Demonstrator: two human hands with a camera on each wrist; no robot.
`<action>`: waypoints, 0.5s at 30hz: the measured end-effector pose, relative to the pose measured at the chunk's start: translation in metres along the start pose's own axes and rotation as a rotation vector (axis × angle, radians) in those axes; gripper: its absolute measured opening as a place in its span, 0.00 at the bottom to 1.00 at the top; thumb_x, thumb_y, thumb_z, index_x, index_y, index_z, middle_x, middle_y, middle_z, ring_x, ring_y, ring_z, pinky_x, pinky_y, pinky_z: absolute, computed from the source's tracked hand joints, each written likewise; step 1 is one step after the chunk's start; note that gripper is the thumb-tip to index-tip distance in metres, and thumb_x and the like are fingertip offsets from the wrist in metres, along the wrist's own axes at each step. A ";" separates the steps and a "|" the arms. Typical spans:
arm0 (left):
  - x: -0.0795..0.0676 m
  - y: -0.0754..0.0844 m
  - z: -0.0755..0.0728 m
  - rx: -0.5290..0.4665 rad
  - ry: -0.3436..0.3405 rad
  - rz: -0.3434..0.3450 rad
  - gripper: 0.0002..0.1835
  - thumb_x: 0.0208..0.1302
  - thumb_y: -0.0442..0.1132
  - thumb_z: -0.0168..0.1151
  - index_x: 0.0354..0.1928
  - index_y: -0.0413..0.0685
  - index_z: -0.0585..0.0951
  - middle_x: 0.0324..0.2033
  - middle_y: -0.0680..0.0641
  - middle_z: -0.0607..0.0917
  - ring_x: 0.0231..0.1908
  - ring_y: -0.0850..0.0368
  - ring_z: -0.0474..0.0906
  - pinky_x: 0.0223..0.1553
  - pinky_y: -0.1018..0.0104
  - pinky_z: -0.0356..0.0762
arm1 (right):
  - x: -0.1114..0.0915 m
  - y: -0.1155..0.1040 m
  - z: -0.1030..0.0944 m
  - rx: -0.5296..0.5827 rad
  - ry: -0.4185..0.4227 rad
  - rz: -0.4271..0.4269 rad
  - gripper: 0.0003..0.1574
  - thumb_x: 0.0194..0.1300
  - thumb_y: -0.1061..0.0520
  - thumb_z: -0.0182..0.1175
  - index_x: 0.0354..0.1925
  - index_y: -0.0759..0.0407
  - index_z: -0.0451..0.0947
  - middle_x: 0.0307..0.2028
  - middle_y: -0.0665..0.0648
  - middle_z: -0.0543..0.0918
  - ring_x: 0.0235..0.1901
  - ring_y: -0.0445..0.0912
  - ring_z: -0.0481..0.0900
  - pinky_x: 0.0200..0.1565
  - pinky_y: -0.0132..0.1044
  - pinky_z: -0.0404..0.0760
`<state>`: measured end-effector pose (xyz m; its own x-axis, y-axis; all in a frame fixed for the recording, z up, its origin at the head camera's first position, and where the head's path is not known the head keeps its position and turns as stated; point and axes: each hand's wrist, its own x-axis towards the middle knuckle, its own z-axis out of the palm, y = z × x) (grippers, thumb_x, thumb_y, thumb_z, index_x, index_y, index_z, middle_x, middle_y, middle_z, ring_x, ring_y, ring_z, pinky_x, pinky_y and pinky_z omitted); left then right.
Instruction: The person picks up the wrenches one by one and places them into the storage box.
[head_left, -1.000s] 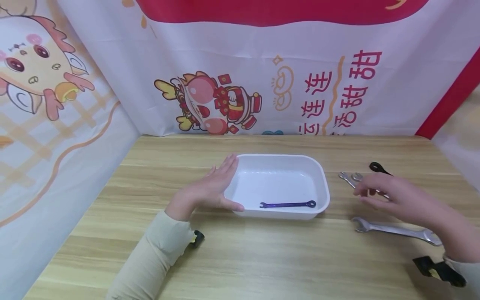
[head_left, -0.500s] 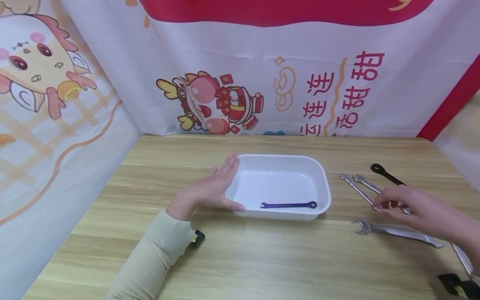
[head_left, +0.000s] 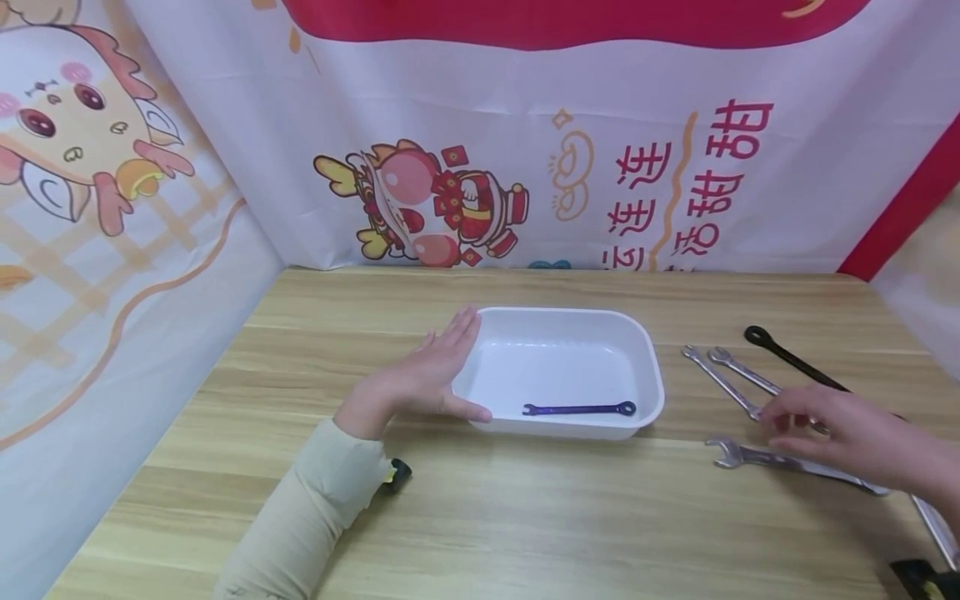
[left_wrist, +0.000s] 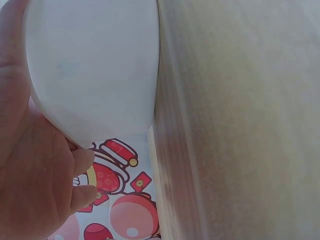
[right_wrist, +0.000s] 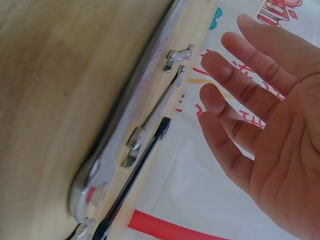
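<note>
My left hand [head_left: 427, 375] rests against the left end of a white rectangular tub [head_left: 651, 375], its fingers extended along the rim and its thumb at the front edge. Inside the tub lies a purple-blue wrench [head_left: 579, 409]. On the right, my right hand [head_left: 847, 433] hovers above several wrenches, holding nothing; its fingers are slightly bent and spread in the right wrist view. Near its fingertips are two small silver wrenches, one [head_left: 716, 379] left of the other [head_left: 750, 375]. A larger silver open-ended wrench [head_left: 757, 457] lies partly beneath the hand.
Behind the right hand lies a black wrench [head_left: 795, 361]. Another long silver tool [head_left: 936, 533] shows at the right edge, partly hidden by the forearm. A printed cloth [head_left: 562, 167] hangs along the back of the wooden table [head_left: 562, 525].
My right hand has moved right and toward me, uncovering more of the small silver wrenches and the black wrench. The left hand stays on the tub.
</note>
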<state>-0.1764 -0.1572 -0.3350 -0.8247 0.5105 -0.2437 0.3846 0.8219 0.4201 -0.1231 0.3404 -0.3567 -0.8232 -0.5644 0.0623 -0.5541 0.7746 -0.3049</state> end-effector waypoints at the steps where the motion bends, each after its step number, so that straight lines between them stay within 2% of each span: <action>1: 0.000 0.000 0.000 0.002 0.002 0.003 0.73 0.47 0.72 0.69 0.79 0.53 0.30 0.79 0.55 0.27 0.78 0.59 0.22 0.78 0.45 0.32 | 0.000 0.000 0.000 0.002 -0.020 0.018 0.16 0.51 0.56 0.76 0.37 0.44 0.81 0.33 0.33 0.77 0.32 0.25 0.68 0.30 0.28 0.75; 4: 0.000 0.000 0.001 0.004 0.007 0.009 0.73 0.47 0.72 0.69 0.78 0.53 0.29 0.79 0.54 0.28 0.78 0.59 0.22 0.78 0.45 0.32 | 0.000 0.002 0.001 0.011 -0.079 0.056 0.16 0.51 0.53 0.76 0.39 0.44 0.82 0.35 0.36 0.78 0.33 0.26 0.69 0.31 0.28 0.75; 7: 0.000 -0.001 0.001 0.008 0.008 0.014 0.73 0.47 0.73 0.69 0.78 0.53 0.29 0.79 0.54 0.28 0.78 0.59 0.22 0.78 0.46 0.32 | 0.000 0.006 0.003 0.003 -0.089 0.037 0.17 0.50 0.51 0.77 0.39 0.44 0.82 0.35 0.36 0.79 0.33 0.26 0.69 0.32 0.28 0.75; 13: 0.000 -0.001 0.001 0.008 0.004 0.012 0.73 0.47 0.73 0.68 0.78 0.53 0.29 0.79 0.54 0.28 0.78 0.58 0.23 0.78 0.45 0.33 | 0.001 0.012 0.007 0.032 -0.158 0.048 0.17 0.52 0.48 0.75 0.41 0.47 0.83 0.36 0.37 0.81 0.34 0.26 0.69 0.33 0.28 0.75; 15: 0.000 0.000 0.000 0.011 0.002 0.006 0.73 0.47 0.73 0.68 0.78 0.54 0.29 0.79 0.54 0.27 0.78 0.58 0.23 0.78 0.45 0.32 | 0.000 0.013 0.009 0.033 -0.136 0.017 0.17 0.51 0.50 0.76 0.40 0.48 0.84 0.35 0.36 0.81 0.33 0.26 0.70 0.32 0.28 0.75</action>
<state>-0.1757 -0.1572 -0.3352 -0.8232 0.5150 -0.2391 0.3943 0.8215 0.4120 -0.1295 0.3476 -0.3692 -0.8068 -0.5864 -0.0719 -0.5339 0.7758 -0.3364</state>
